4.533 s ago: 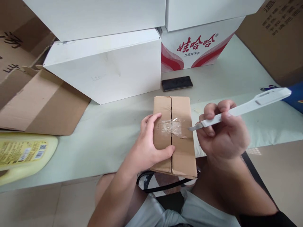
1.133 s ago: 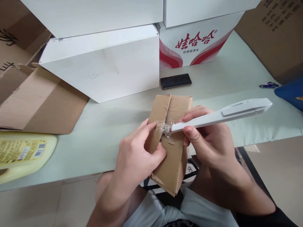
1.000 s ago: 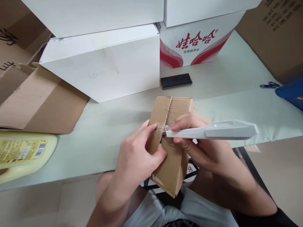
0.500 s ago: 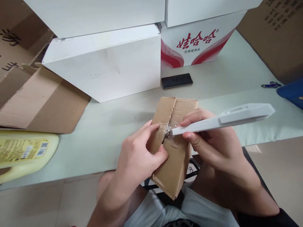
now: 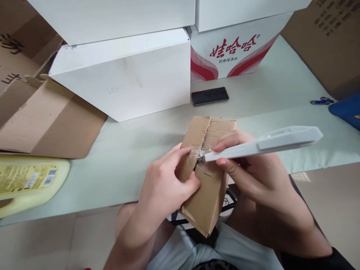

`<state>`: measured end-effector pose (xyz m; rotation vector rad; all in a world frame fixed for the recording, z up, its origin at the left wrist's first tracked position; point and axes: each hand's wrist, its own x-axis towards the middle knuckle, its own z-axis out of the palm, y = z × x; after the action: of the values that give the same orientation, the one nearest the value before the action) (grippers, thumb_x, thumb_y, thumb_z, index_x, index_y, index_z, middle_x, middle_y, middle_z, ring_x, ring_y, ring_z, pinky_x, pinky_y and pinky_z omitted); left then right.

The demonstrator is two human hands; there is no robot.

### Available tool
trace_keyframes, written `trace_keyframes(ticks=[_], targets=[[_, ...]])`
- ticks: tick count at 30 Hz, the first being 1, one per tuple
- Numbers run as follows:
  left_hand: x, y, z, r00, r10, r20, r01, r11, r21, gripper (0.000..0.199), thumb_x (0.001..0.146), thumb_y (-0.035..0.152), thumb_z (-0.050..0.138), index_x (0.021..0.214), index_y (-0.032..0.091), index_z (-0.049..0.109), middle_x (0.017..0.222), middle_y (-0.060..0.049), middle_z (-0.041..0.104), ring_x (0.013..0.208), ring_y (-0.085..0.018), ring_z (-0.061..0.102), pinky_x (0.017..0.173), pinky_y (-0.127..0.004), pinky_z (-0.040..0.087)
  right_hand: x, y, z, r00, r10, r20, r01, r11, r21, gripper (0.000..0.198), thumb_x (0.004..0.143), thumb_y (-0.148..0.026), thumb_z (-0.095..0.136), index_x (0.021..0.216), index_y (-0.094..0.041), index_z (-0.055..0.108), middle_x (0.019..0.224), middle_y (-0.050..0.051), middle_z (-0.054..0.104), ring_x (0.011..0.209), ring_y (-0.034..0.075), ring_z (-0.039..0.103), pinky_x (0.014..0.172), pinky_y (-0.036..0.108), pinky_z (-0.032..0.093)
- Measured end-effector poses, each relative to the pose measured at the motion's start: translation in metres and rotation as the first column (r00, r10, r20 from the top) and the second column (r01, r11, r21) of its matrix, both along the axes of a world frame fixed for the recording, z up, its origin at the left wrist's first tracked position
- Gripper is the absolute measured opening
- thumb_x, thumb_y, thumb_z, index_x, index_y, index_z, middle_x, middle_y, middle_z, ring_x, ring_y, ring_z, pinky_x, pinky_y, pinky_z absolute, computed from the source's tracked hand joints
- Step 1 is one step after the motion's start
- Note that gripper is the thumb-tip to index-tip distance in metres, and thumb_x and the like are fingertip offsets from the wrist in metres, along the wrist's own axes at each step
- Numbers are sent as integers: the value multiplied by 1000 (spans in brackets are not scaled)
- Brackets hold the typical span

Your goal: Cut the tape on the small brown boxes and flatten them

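Observation:
A small brown cardboard box is tilted over the table's front edge, above my lap. My left hand grips its left side, thumb and index finger pressing on the top near the seam. Between the fingers of my right hand is a white utility knife, its handle pointing to the right. The knife's metal tip meets the seam where clear tape lies crumpled across it. How deep the tip goes I cannot make out.
Behind the box lies a black phone on the pale green tabletop. White cartons are stacked at the back. An opened cardboard carton and a yellow jug stand left; small scissors and a blue object sit right.
The knife's handle end has dipped slightly and shifted left, while its tip stays at the taped seam. The box has moved barely to the right; both hands keep their hold.

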<state>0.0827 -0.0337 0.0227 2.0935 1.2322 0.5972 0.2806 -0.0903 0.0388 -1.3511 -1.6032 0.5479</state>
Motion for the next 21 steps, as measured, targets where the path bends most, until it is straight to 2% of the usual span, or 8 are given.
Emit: trace_keyframes(ticks=[3, 7, 15, 18, 21], targets=[[0, 0, 0, 1000, 0, 4, 0, 1000, -2, 48, 76, 25, 65, 122, 21, 73, 135, -10, 72, 108, -30, 77, 100, -48, 63, -1, 2, -1, 1000, -6, -4, 6, 1000, 23, 2, 98, -23, 64, 100, -23, 64, 95, 4, 71, 83, 18, 67, 73, 32, 53], [0, 1, 0, 1000, 2, 6, -1, 1000, -21, 46, 75, 24, 66, 121, 21, 74, 134, -9, 73, 105, -30, 78, 100, -48, 63, 2, 3, -2, 998, 56, 7, -56, 998, 19, 2, 98, -23, 64, 100, -23, 64, 94, 3, 72, 84, 17, 68, 75, 31, 53], [2, 2, 1, 1000, 0, 10, 1, 998, -57, 47, 75, 24, 66, 122, 22, 73, 133, -8, 74, 103, -29, 78, 104, -48, 61, 0, 1, 1, 1000, 3, -30, -3, 1000, -11, 4, 98, -21, 64, 101, -24, 64, 96, 2, 70, 85, 17, 66, 77, 32, 52], [1, 2, 0, 1000, -6, 10, 6, 998, -59, 46, 75, 25, 67, 120, 23, 74, 133, -7, 74, 103, -28, 78, 103, -46, 62, 0, 0, 2, 1000, 4, -29, -5, 1000, -18, 4, 98, -22, 65, 101, -24, 64, 94, 1, 68, 85, 15, 65, 74, 30, 50], [-4, 3, 0, 1000, 4, 13, -3, 999, -52, 46, 75, 24, 67, 121, 25, 73, 133, -6, 74, 106, -28, 78, 103, -45, 62, 4, -7, 0, 998, -27, -63, 25, 999, -25, 5, 102, -30, 59, 103, -26, 62, 92, 1, 65, 80, 15, 62, 63, 30, 46]])
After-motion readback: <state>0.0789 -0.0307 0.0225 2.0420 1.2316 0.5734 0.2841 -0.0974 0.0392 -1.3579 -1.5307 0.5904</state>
